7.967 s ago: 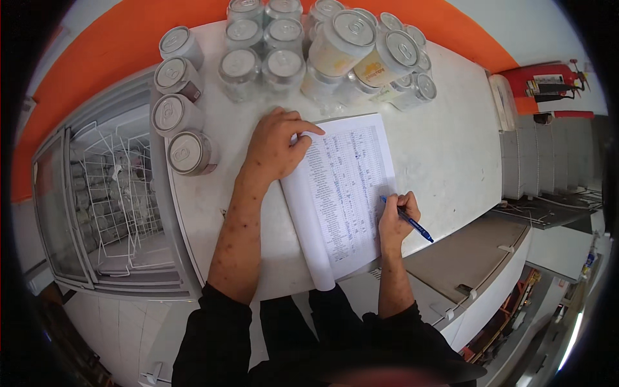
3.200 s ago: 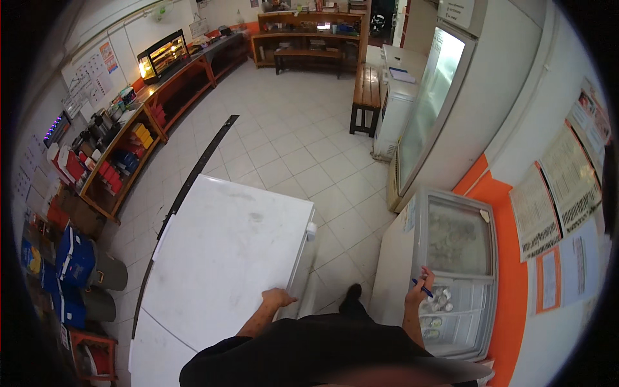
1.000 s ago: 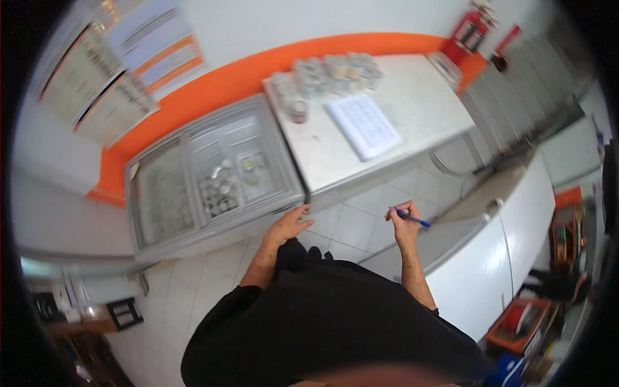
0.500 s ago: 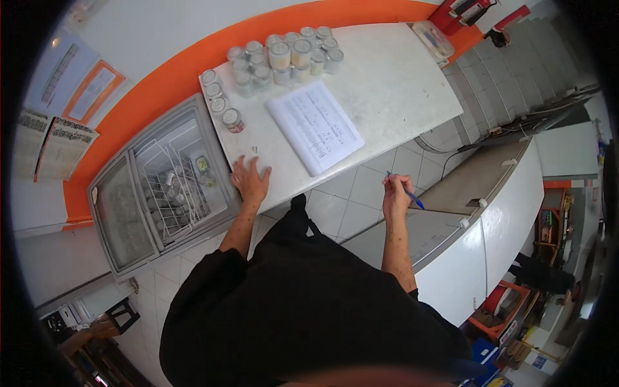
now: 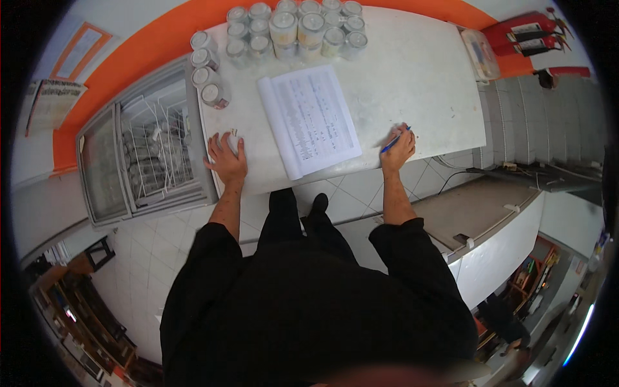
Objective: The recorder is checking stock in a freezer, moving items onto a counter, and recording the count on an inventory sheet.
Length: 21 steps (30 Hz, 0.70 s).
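My left hand (image 5: 227, 159) rests on the left front part of the white tabletop (image 5: 419, 77), fingers spread. It holds nothing. In my right hand (image 5: 399, 148) is a blue pen (image 5: 391, 143), at the table's front edge to the right. Between the hands lies a stack of paper sheets (image 5: 316, 122) with printed and handwritten lines, its front corner near the table edge. A row of lidded jars (image 5: 215, 95) runs along the left edge, beyond my left hand. Several more jars (image 5: 284, 29) stand grouped at the back, some stacked.
Left of the table is a chest freezer (image 5: 103, 161) with a sliding glass top and a wire basket (image 5: 158, 142). A plastic box (image 5: 480, 55) sits at the far right corner, near red fire extinguishers (image 5: 525, 35). A white counter (image 5: 500, 258) stands at right; a person (image 5: 503, 319) is beyond it.
My body and view have turned toward the table. My right hand with the pen has moved from over the floor gap to the table's front edge. My left hand stays spread on the tabletop.
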Available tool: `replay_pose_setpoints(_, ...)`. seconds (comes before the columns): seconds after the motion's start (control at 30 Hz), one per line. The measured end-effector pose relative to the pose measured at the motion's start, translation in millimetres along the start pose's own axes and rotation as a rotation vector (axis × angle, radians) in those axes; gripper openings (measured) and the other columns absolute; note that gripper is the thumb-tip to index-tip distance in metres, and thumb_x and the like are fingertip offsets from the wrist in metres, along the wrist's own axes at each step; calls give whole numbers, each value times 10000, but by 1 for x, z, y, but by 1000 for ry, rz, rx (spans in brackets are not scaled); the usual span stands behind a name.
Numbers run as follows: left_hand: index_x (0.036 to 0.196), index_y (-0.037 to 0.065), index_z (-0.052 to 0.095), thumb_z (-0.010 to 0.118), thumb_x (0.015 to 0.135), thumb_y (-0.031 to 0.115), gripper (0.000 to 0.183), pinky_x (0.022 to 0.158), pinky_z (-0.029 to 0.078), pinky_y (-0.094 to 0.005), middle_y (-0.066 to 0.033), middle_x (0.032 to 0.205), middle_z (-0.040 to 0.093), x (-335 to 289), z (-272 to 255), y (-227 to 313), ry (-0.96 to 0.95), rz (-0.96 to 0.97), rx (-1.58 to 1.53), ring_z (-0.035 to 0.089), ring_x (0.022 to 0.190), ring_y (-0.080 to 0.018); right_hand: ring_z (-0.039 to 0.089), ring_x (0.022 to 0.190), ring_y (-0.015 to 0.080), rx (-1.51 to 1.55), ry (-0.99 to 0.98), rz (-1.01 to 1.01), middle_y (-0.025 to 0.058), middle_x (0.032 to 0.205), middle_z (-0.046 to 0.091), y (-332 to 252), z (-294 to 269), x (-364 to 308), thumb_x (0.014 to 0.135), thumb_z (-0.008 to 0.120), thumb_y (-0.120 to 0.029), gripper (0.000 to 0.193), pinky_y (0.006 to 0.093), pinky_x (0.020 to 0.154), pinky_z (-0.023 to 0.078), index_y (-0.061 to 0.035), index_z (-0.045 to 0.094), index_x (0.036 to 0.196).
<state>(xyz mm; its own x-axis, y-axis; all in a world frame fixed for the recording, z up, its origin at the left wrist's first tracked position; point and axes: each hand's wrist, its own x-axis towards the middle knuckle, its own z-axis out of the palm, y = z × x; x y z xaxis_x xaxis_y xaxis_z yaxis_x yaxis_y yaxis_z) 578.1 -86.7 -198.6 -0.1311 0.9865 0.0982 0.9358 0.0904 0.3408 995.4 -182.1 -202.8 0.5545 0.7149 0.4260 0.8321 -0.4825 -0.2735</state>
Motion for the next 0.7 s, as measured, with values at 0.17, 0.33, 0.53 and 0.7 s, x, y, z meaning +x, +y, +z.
replay_pose_setpoints(0.17, 1266, 175, 497, 502, 923, 484, 461, 1063, 143, -605, -65, 1403, 364, 0, 6, -5, 20, -37, 37, 260, 1371, -248, 370, 1236, 379, 48, 0, 124, 159, 1195, 523, 0, 6, -4, 914, 515, -166, 228, 519, 1036, 231, -39, 524, 1103)
replay_pose_setpoints(0.33, 1266, 180, 497, 520, 913, 484, 466, 1077, 180, -549, -52, 1395, 374, 2, 8, -3, 32, -64, 21, 273, 1365, -238, 362, 1233, 366, 12, -26, 144, 153, 1169, 510, 2, 5, 1, 925, 523, -210, 258, 534, 1024, 224, -26, 504, 1105)
replay_pose_setpoints(0.53, 1261, 190, 499, 582, 867, 487, 500, 1078, 200, -523, -41, 1394, 383, 3, 5, 4, 39, -92, 6, 288, 1358, -237, 365, 1231, 331, 25, -12, 127, 119, 1153, 520, 3, 6, -1, 955, 490, -285, 257, 560, 1000, 214, -71, 528, 1092)
replay_pose_setpoints(0.7, 1275, 232, 483, 556, 870, 531, 508, 1073, 225, -521, -15, 1408, 375, 4, 4, 4, 18, -104, 52, 293, 1357, -223, 369, 1229, 319, 0, -38, 136, 81, 1141, 540, 5, 10, -2, 970, 468, -325, 268, 548, 1011, 208, -89, 536, 1078)
